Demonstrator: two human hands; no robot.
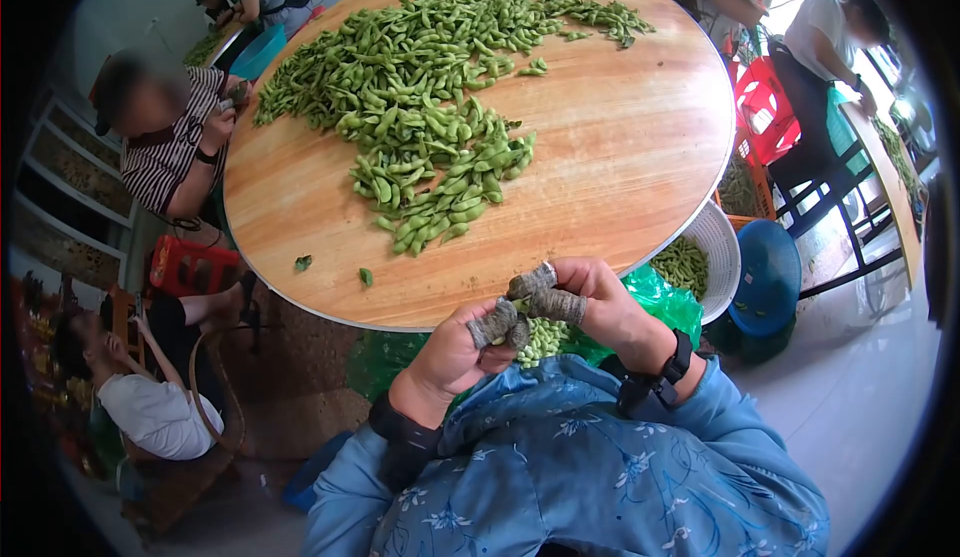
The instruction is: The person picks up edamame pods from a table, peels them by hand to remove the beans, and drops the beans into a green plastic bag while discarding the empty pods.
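Observation:
My left hand and my right hand meet at the near edge of the round wooden table. Grey wrappings cover the thumb and a finger of each. Their fingertips are pinched together on an edamame pod, of which only a bit of green shows. Just below them, shelled green beans lie in a green plastic bag. A large heap of edamame pods spreads over the far and left side of the tabletop.
A white basket holding pods stands right of the table, beside a blue basin. Red stools and black chairs are around. A person in a striped shirt works at the left edge; other people sit or stand farther off.

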